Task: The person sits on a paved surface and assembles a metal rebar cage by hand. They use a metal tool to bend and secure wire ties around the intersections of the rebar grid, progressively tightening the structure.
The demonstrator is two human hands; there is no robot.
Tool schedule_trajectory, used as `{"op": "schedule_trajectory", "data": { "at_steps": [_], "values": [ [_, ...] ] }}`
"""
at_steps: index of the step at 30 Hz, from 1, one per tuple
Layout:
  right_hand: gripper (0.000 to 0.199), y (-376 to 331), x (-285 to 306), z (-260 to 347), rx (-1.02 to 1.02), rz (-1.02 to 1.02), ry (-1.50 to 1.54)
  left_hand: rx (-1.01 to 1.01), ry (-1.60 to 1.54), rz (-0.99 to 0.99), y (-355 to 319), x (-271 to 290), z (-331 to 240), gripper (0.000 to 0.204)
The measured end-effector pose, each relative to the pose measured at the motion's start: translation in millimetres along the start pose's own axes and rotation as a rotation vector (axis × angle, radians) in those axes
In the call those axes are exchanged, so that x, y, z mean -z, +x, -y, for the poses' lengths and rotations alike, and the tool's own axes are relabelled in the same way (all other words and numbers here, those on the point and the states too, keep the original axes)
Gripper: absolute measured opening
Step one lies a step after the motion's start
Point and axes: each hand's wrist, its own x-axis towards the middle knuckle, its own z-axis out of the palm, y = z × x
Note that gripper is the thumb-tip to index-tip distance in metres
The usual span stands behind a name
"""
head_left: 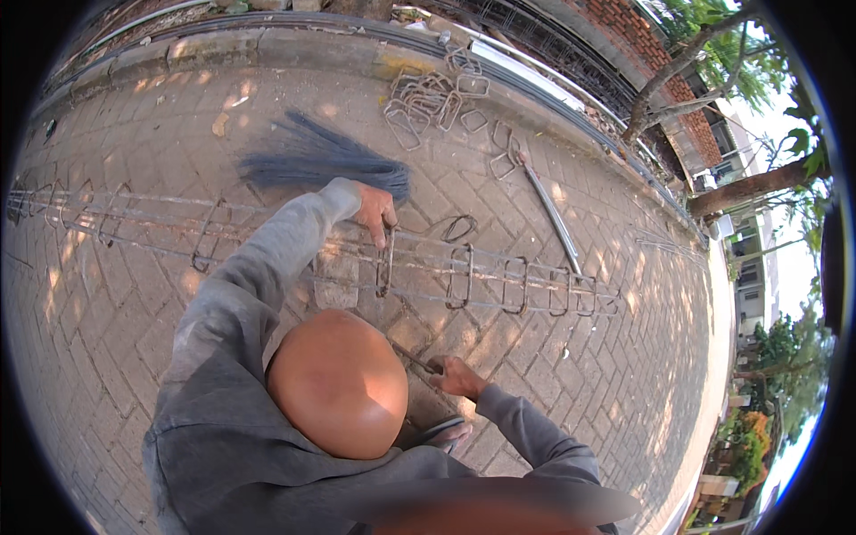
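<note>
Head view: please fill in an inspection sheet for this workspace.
Surface: reddish herringbone brick paving, dry, in dappled sun.
Job's things: long cage of steel bars lying across the paving, rectangular stirrups spaced along it.
Clutter: pile of loose bent steel stirrups; fanned bundle of thin dark wires; long grey metal pipe lying over the cage's right end.
Hands: left hand grips one upright steel stirrup on the cage; right hand holds a thin dark rod low over the paving.
Cables: nothing seen.
Surroundings: concrete kerb, red brick wall, trees, buildings at the right rim.
</note>
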Motion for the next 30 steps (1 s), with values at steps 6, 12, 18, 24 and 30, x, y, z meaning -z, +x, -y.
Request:
{"op": "schedule_trajectory", "data": {
  "at_steps": [6,12,18,24,30],
  "values": [
    [0.028,-30.9,62.6,72.0,-0.442,0.334,0.225,0.029,0.211,-0.011,16.2,-0.3,1.3,0.056],
    [0.042,-47.2,170.0,203.8,-0.157,0.232,0.043,-0.058,0.283,-0.187,6.0,-20.1,5.4,0.038],
    [0.076,21.3,252.2,285.1,0.135,-0.075,-1.12,-0.046,0.224,-0.219,0.6,-22.1,8.4,0.039],
    [0.074,99.8,283.8,287.5,0.417,-0.166,-1.616,-0.122,0.199,-0.268,-1.2,-26.0,11.6,0.042],
    [0.072,129.2,290.8,286.6,0.426,-0.043,-1.603,-0.143,0.224,-0.316,2.6,-28.3,16.7,0.025]
  ]
}}
